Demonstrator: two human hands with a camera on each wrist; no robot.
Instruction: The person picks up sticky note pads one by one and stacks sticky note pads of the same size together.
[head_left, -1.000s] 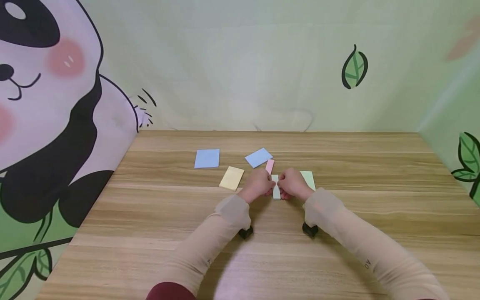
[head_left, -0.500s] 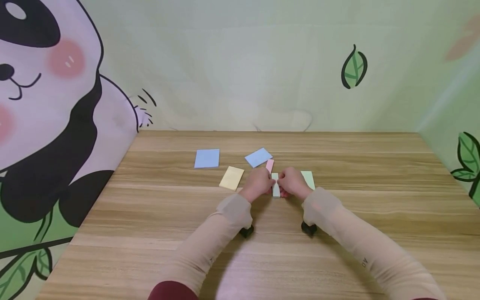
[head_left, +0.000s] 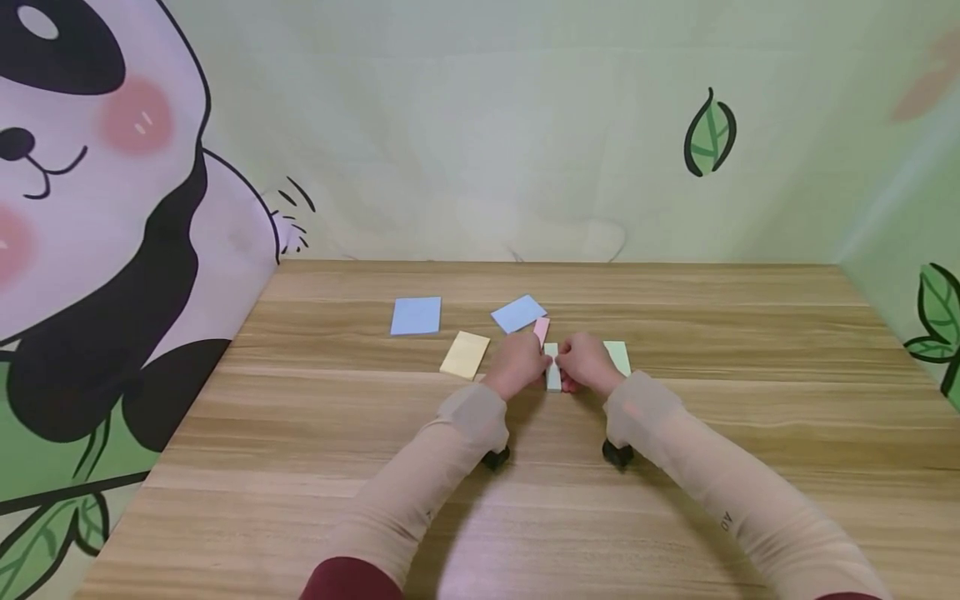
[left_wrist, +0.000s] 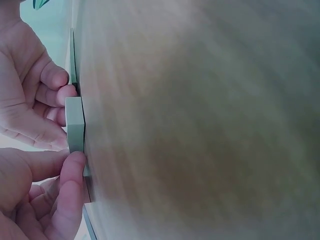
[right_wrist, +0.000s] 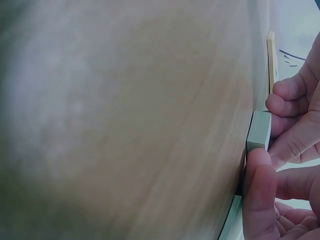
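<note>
A narrow pale green sticky-note pad [head_left: 553, 381] lies lengthwise between the two hands, with a visible thickness in both wrist views. My left hand [head_left: 517, 367] pinches its left side between thumb and curled fingers. From the opposite side my right hand [head_left: 590, 364] pinches it too, the thumbs nearly meeting on top. In the left wrist view the end of the pad [left_wrist: 75, 117] sits close over the wood. A pink strip pad [head_left: 542, 328] pokes out just beyond the left fingers. Beside the right hand is a light green pad [head_left: 618, 357], partly covered by that hand.
Left of the hands lies a yellow pad [head_left: 465, 355]. Farther back are a square blue pad [head_left: 416, 316] and a tilted blue rectangular pad [head_left: 519, 313], whose corner meets the pink strip. The wooden table [head_left: 712, 325] ends at a printed backdrop wall [head_left: 480, 150].
Both hands and the narrow green pad have shifted slightly away from the person. The grip looks the same, and the other pads stay in place.
</note>
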